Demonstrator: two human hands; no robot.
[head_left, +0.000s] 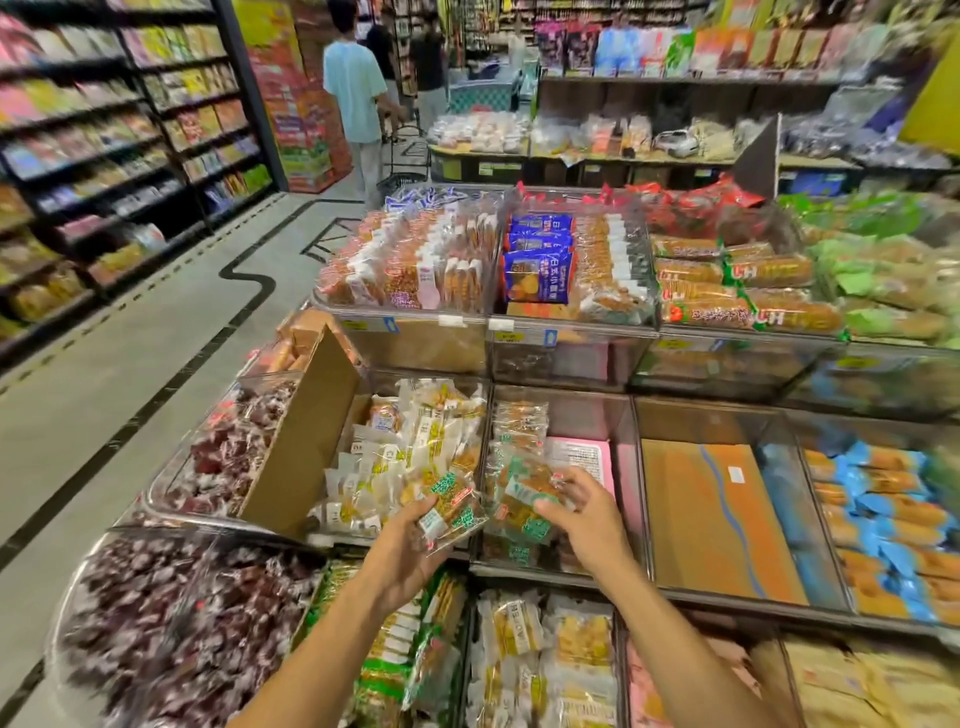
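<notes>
My left hand grips a few small clear snack packets with green and yellow labels above the edge of a clear bin. My right hand holds a similar green-labelled packet over the neighbouring clear bin, which holds more of these packets and a pink card at its bottom. The two hands are close together, a packet's width apart.
Tiered clear bins of wrapped snacks surround me: white-yellow packets, dark red candies, blue-orange packets, an orange box. A cardboard flap stands at left. The aisle floor runs left, with shoppers far off.
</notes>
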